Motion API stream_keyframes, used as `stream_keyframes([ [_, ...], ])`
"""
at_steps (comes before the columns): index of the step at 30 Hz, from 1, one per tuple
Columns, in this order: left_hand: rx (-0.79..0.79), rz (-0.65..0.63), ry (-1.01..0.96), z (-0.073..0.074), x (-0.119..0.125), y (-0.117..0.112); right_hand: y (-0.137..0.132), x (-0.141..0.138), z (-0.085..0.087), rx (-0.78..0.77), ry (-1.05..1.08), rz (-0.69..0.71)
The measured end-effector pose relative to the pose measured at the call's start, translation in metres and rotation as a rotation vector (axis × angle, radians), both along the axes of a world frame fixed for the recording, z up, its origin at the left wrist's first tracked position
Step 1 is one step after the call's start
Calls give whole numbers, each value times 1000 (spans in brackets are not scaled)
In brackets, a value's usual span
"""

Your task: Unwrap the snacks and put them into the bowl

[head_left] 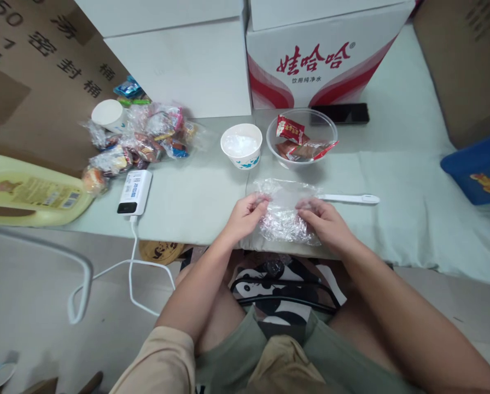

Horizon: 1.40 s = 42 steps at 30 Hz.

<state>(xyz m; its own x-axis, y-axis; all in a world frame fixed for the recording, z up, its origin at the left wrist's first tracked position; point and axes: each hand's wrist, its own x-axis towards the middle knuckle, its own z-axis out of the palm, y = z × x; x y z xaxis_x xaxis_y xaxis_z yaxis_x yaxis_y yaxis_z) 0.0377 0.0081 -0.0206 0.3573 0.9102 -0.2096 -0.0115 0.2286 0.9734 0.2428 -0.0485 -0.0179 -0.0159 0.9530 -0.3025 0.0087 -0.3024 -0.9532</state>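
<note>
You have 2 hands (247, 214) (324, 219) and 1 clear bag (286, 223). Your bench (187, 202) carries 2 paper cups (245, 158) (109, 115), 1 bowl (328, 130), 1 power bank (135, 191).

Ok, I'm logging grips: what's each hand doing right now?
Left hand: closed, pinching the clear crinkled plastic near its left edge.
Right hand: closed, pinching the same plastic on its right side.

Soft, diffuse light leaves small glints on the clear bag (285, 221).
</note>
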Motion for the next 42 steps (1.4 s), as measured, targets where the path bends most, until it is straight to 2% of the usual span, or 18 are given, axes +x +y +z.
stream_keyframes([
  [4,-74,-45,-101,0,-7,0,-3,6,3,-8,240,-70],
  [7,-92,-107,-240,6,-12,2,-3,11,3,35,378,12],
  [9,-30,-204,-239,10,-15,3,-3,11,2,85,313,73],
  [12,71,-302,-40,13,-16,2,-4,5,-3,113,75,85],
  [14,105,-274,117,13,-15,-1,-6,-2,-6,110,-1,44],
  [16,122,-208,195,12,-15,-4,-6,-7,-8,75,30,-30],
  [21,233,-139,202,2,-18,-1,-2,-7,-10,-32,148,-153],
  [25,389,59,307,-1,-16,-2,-6,-4,-5,110,-144,-269],
  [27,358,3,326,1,-11,-8,-12,-6,-2,219,-221,-250],
  [30,326,-198,219,5,-1,-19,-19,-13,0,270,-64,-24],
  [32,307,-253,143,6,2,-22,-21,-20,2,253,40,92],
  [34,270,-240,66,5,3,-21,-20,-28,4,258,14,53],
  [37,213,-145,-86,3,-4,-14,-14,-43,10,349,-157,-221],
  [38,183,-120,-148,4,-7,-11,-11,-49,12,387,-200,-269],
  [40,114,-111,-276,6,-16,-7,-3,-58,19,414,-249,-201],
  [42,73,-89,-401,10,-26,-4,8,-64,29,384,-307,-28],
])
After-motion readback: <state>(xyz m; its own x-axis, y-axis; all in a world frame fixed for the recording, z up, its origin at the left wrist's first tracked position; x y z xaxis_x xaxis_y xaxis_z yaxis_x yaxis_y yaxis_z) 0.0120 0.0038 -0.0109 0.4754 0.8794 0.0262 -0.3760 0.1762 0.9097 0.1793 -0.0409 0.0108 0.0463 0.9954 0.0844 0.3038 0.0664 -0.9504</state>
